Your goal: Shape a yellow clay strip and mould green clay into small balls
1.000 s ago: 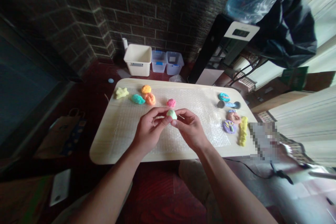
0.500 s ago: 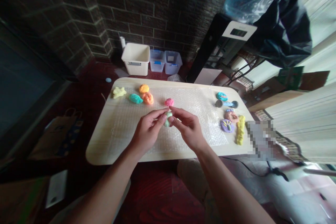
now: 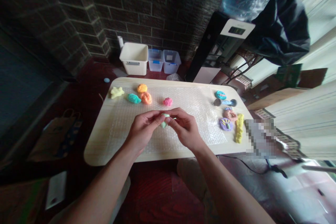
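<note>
Between both hands, above the middle of the table, is a small pale green lump of modelling clay (image 3: 163,125), partly hidden by the fingers. My left hand (image 3: 143,126) pinches it from the left with thumb and forefinger. From the right, my right hand (image 3: 183,126) presses its thumb on the same lump, its forefinger curled over the far side. Just beyond the fingertips lies a pink clay ball (image 3: 168,102). Below the hands, bubble wrap (image 3: 126,133) covers much of the pale wooden table (image 3: 98,147).
Orange (image 3: 146,98), yellow-orange (image 3: 142,88), teal (image 3: 134,98) and pale yellow (image 3: 117,92) clay pieces lie at the left. At the right are a purple piece (image 3: 225,124), a yellow strip (image 3: 238,128) and a grey-ended shape (image 3: 225,102). Bins (image 3: 134,57) stand behind the table.
The forefingers have come closer together over the pale green clay, and more of it is covered now. The whole view has shifted slightly; the pieces on the table lie as before.
</note>
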The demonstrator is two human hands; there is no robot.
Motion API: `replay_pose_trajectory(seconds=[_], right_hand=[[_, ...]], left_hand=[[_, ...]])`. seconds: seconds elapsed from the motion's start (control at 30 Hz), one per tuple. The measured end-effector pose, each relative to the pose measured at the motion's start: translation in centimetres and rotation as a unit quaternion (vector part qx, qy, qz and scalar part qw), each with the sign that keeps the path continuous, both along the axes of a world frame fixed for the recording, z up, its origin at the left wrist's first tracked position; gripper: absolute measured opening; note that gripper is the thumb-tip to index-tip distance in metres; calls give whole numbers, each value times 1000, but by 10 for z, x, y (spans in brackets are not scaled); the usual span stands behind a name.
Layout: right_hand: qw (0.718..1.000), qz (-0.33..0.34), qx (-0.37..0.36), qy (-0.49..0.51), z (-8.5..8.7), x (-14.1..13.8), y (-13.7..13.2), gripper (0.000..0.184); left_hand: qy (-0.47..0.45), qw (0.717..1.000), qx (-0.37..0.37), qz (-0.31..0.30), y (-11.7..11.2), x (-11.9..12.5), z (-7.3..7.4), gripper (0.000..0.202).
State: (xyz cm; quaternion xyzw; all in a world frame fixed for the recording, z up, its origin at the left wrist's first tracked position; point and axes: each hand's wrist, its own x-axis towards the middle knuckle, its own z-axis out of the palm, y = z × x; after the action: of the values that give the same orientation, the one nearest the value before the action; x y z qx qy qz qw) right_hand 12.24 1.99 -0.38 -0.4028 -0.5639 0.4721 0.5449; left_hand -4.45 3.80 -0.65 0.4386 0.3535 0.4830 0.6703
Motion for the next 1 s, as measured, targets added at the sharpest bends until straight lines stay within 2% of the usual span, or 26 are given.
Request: replay_pose_trajectory(seconds=[0.17, 0.33, 0.43, 0.6, 0.7, 0.8, 1.0], right_hand=[[1000, -15, -19, 12, 0, 1, 1, 18], [990, -56, 58, -114, 2, 4, 1, 18], [988, -62, 78, -120, 3, 3, 1, 13], [996, -66, 28, -55, -1, 2, 0, 14], [998, -66, -16, -2, -2, 2, 1, 20], [997, -52, -53, 36, -1, 1, 2, 17], [997, -40, -63, 20, -1, -1, 2, 21]], left_hand=[[-54, 996, -61, -41, 1, 2, 0, 28], [-17, 998, -52, -39, 2, -1, 1, 30], [6, 999, -37, -22, 2, -3, -1, 28], [27, 1000, -13, -5, 2, 0, -5, 30], [20, 999, 8, 27, 2, 3, -3, 38], [48, 997, 41, 51, 0, 3, -1, 38], [143, 979, 126, 69, -3, -2, -2, 29]])
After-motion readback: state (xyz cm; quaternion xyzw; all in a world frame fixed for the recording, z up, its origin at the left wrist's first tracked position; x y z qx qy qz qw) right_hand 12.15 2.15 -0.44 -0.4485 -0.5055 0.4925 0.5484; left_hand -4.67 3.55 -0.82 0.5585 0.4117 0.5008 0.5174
